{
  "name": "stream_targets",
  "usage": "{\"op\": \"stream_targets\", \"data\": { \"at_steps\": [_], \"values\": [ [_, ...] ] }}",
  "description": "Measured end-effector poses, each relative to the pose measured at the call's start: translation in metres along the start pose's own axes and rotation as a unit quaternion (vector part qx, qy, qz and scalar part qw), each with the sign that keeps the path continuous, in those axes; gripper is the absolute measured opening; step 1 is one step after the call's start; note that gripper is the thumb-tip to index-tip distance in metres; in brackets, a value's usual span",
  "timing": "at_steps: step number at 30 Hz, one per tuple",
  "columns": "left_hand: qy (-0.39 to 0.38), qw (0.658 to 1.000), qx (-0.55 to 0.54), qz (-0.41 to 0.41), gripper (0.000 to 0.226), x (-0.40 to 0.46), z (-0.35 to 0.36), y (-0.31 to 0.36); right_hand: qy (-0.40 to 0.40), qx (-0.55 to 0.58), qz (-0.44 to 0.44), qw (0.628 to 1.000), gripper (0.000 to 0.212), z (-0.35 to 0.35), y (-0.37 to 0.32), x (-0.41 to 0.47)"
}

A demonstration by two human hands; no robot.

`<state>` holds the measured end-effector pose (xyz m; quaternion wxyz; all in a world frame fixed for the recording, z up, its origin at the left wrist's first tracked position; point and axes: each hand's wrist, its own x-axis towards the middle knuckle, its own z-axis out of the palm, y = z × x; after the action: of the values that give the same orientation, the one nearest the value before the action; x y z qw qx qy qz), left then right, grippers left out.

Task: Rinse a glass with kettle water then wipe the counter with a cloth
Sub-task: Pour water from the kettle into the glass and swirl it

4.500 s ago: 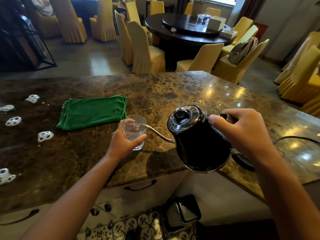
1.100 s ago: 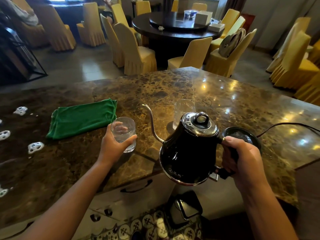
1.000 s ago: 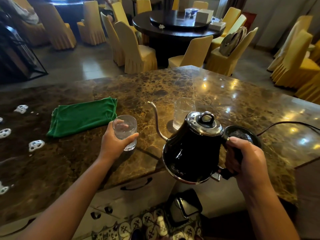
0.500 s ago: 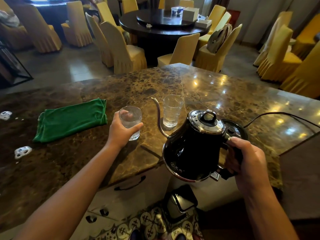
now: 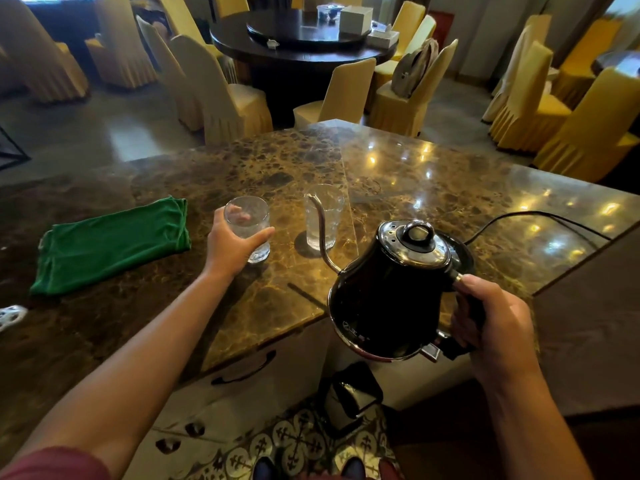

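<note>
A: How many glasses?
B: Two on the worktop [image 5: 433,188]. The left hand [image 5: 230,242] has its fingers wrapped round one glass [image 5: 247,227]; a second glass [image 5: 322,216] stands just beside it.
A: The rest?
B: One kettle [image 5: 388,292], right hand [image 5: 495,327] gripping its handle, fingers curled. One green cloth [image 5: 110,242] lies left of the glasses.

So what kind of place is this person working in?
Probably a restaurant banquet hall: a round dining table ringed by yellow-covered chairs, seen from behind a marble service counter.
</note>
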<state>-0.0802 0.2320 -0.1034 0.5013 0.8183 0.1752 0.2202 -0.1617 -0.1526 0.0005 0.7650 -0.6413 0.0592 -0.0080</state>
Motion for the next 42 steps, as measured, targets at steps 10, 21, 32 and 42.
{"op": "stream_targets", "data": {
  "at_steps": [10, 21, 32, 42],
  "values": [
    [-0.058, 0.998, -0.009, -0.021, 0.082, -0.001, -0.007, 0.002, -0.01, 0.01, 0.001, 1.0, 0.046, 0.004, 0.006, 0.002],
    [-0.056, 0.998, 0.002, -0.037, 0.098, -0.004, -0.005, 0.002, -0.022, -0.003, -0.015, 1.0, 0.053, -0.001, 0.0, 0.003],
    [0.036, 0.998, 0.03, 0.036, 0.061, -0.086, -0.011, 0.006, 0.044, -0.019, -0.057, 0.997, 0.044, -0.013, -0.007, 0.004],
    [-0.08, 0.957, -0.094, 0.261, 0.046, -0.131, 0.069, 0.139, 0.078, -0.029, -0.084, 0.993, 0.047, -0.021, -0.011, 0.006]
  ]
}}
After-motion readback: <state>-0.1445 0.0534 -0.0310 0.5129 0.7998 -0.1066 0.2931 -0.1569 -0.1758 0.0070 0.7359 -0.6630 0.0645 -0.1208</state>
